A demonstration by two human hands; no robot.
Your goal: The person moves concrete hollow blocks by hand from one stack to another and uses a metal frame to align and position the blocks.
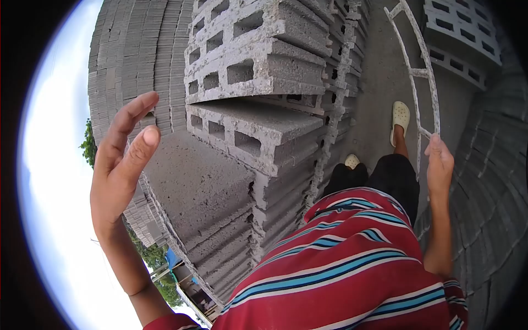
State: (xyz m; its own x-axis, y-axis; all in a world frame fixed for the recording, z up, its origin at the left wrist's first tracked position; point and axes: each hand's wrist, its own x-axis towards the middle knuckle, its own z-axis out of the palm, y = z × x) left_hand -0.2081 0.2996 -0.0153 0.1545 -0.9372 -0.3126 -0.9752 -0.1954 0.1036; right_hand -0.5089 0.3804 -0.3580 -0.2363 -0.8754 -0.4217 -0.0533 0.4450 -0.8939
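Note:
My left hand [116, 179] is raised at the left, in front of the stacked blocks. Its thumb and fingers are apart and it holds nothing. Nearest to it is the top of a grey concrete block [198, 176]. A hollow concrete block [258, 129] sits beside that one, with another hollow block [264, 69] tilted over it, leaving a wedge-shaped gap. At the right, my right hand [440, 168] is closed round the near end of a narrow ladder-like frame [420, 72] with crossbars. Its surface is pale and crusted. The fingers are partly hidden.
A tall wall of stacked blocks [140, 49] rises at the upper left. More hollow blocks [459, 27] stand at the upper right, with dark stacked rows [484, 181] below them. My feet in pale clogs [401, 115] are on the concrete floor [379, 71] between the stacks.

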